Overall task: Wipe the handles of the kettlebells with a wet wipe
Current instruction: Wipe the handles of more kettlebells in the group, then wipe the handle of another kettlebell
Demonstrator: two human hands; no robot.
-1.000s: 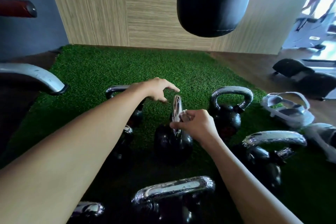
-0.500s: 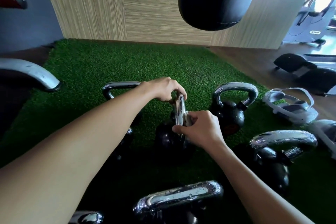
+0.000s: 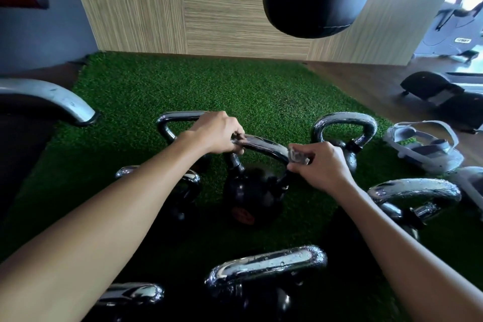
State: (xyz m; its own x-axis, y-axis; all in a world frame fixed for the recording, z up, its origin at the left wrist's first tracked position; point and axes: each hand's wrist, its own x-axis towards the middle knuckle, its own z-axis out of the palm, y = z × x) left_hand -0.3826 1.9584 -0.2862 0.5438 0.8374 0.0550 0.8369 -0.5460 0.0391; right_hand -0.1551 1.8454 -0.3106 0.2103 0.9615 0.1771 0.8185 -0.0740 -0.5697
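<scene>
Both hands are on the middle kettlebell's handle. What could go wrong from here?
1. The left hand grips one end of the handle, so that part may go unwiped unless it shifts.
2. The wet wipe is bunched small in the right hand's pinch; it may miss parts of the bar.
3. The kettlebell seems tilted; it could tip against the neighbour on its right.

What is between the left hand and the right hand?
Head view: the chrome handle of the middle kettlebell runs from left hand to right hand.
</scene>
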